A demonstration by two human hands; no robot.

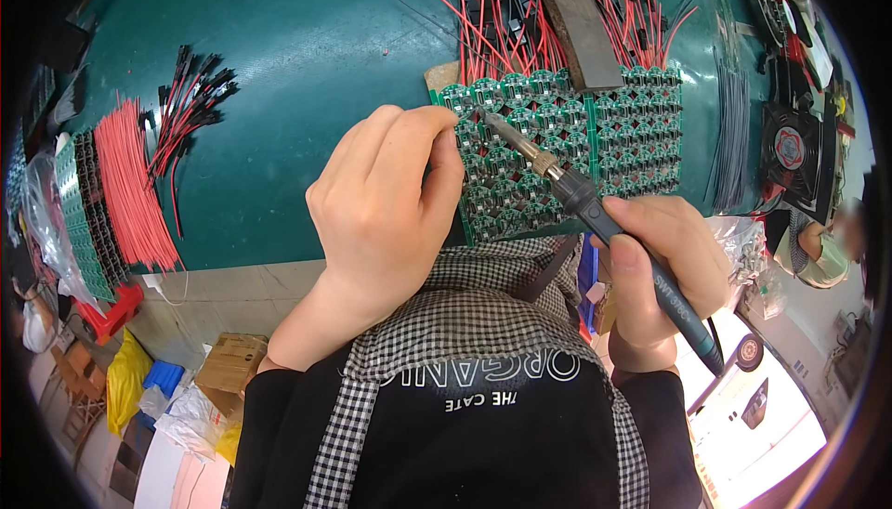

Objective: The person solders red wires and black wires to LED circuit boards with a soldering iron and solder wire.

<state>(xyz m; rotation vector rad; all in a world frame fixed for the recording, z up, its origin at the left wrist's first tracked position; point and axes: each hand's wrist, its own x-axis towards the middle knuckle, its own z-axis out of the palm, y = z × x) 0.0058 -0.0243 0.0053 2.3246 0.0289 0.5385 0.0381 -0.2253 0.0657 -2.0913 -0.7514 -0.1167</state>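
Observation:
My right hand [671,263] is wrapped round the dark handle of a soldering iron [578,195]. Its tip points up and left, at the upper left part of a panel of small green circuit boards [513,184]. Beside that panel's left edge, my left hand [386,189] is closed, thumb and forefinger pinched at the upper left boards. Whatever those fingers hold is hidden. A second, similar board panel [641,142] adjoins on the right. Red and black wires [478,31] with black connectors run away from the far edge of the panels. A flat dark bar [581,31] lies across the wires.
On the left of the green tabletop [279,35] lie a row of red wires [137,189], a bunch of wires with black connectors [190,100] and stacked green boards [84,216]. Dark wires [731,137] and a black fan [788,149] are at the right.

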